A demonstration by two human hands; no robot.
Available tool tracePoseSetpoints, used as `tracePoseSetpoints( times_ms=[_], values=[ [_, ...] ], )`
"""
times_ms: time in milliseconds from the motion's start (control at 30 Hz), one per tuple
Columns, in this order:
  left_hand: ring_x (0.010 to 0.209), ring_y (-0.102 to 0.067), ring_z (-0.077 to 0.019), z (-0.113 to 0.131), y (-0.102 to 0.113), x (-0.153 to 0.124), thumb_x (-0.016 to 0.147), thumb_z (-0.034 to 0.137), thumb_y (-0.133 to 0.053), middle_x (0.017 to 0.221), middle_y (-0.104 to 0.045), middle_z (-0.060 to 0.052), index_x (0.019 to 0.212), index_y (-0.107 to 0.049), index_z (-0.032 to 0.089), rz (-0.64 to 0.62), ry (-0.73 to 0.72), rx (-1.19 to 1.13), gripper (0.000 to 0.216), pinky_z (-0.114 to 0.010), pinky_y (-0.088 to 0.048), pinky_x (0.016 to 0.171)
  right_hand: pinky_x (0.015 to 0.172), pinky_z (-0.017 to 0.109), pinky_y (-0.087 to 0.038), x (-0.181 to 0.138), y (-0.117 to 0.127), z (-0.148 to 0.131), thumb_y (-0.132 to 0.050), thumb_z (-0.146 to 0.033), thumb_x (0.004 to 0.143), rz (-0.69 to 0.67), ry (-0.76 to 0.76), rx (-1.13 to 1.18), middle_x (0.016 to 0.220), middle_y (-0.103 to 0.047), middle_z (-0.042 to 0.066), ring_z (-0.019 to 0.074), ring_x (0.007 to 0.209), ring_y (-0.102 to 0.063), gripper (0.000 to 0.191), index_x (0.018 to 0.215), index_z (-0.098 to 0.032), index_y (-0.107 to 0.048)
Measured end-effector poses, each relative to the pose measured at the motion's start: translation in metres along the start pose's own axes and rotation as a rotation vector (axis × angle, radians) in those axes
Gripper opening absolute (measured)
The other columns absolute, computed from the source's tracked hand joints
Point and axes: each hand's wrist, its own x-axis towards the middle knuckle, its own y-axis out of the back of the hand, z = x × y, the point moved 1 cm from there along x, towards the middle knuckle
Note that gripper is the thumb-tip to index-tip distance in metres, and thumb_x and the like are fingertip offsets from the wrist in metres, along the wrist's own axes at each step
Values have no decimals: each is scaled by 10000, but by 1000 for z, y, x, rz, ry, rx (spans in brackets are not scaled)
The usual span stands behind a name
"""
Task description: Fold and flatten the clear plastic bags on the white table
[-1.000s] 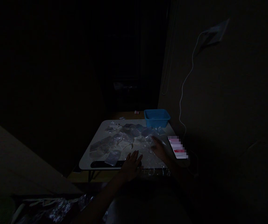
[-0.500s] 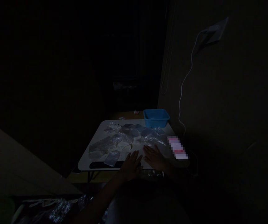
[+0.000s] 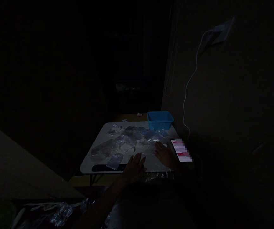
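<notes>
In dim light, several clear plastic bags [image 3: 125, 141] lie crumpled across a small white table [image 3: 98, 136]. My left hand [image 3: 134, 165] is at the table's front edge, fingers stretched out and holding nothing, beside the dark slot [image 3: 101, 168]. A flat clear bag [image 3: 115, 161] lies partly over that slot, left of the hand. My right hand [image 3: 164, 155] lies palm down on the right part of the table, fingers stretched forward to the near edge of the bags. Nothing shows in its grasp.
A blue plastic basin [image 3: 160, 120] stands at the table's back right corner. A lit phone [image 3: 181, 151] lies on the right edge, near a white cable [image 3: 186, 92] running up to a wall socket [image 3: 219, 31]. Shiny crumpled plastic [image 3: 61, 214] lies on the floor at lower left.
My right hand has slid right and slightly forward, away from my left hand, towards the phone. My left hand has barely moved. The bags nearest my right fingers look pushed back.
</notes>
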Motion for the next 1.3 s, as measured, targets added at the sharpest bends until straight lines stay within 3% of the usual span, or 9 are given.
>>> tracePoseSetpoints(
  times_ms=[133, 267, 567, 633, 800, 900, 1167, 1300],
  values=[
    [1272, -150, -254, -1, 3, 10, 854, 483, -231, 1385, -205, -131, 1311, -264, 179, -20, 45, -2, 550, -435, -186, 1002, 1016, 472, -96, -18, 0, -23, -198, -369, 878, -43, 119, 58, 1330, -344, 74, 189, 1240, -259, 463, 1283, -183, -326],
    [1272, -158, -242, -5, 4, 15, 851, 478, -250, 1384, -216, -117, 1310, -262, 191, -19, 64, 13, 541, -430, -196, 996, 1016, 480, -76, -31, -12, -22, -202, -402, 877, -65, 174, 76, 1349, -309, 74, 187, 1251, -233, 481, 1297, -186, -292],
    [1269, -146, -276, -11, 0, 24, 856, 480, -234, 1380, -210, -145, 1310, -268, 157, -20, 139, 33, 559, -439, -207, 982, 988, 519, -128, -21, -12, 26, -257, -368, 866, 12, -96, -59, 1304, -369, 143, 251, 1220, -293, 471, 1221, -103, -416],
    [1267, -144, -288, -11, -1, 27, 856, 471, -248, 1374, -224, -151, 1304, -285, 149, -10, 165, 54, 553, -442, -209, 979, 993, 506, -134, -21, -6, 20, -255, -364, 866, 16, -86, -56, 1313, -357, 132, 245, 1226, -281, 469, 1227, -108, -411],
    [1256, -186, -296, -12, -2, 31, 861, 457, -236, 1361, -254, -164, 1308, -270, 132, -4, 202, 97, 554, -444, -226, 966, 1018, 459, -120, -33, 1, -15, -210, -390, 878, -41, 104, 19, 1346, -311, 72, 189, 1250, -237, 476, 1282, -168, -325],
    [1256, -196, -283, -15, -3, 31, 864, 443, -239, 1358, -267, -156, 1307, -273, 138, 16, 192, 123, 538, -433, -224, 969, 1011, 469, -136, -37, -2, -19, -201, -406, 878, -76, 129, 37, 1343, -317, 74, 188, 1246, -248, 484, 1281, -167, -324],
    [1255, -206, -273, -21, -8, 29, 857, 460, -238, 1357, -280, -140, 1300, -289, 154, 42, 202, 156, 541, -432, -216, 967, 986, 520, -146, -31, -8, 20, -262, -363, 866, -26, -68, -63, 1270, -418, 139, 253, 1197, -334, 454, 1195, -114, -452],
    [1250, -214, -289, -10, -7, 32, 866, 433, -223, 1348, -285, -169, 1299, -291, 116, 59, 280, 161, 542, -443, -213, 968, 999, 475, -156, -31, 0, 0, -243, -302, 866, -1, -133, -58, 1288, -395, 137, 240, 1221, -294, 445, 1204, -91, -441]
  ],
)
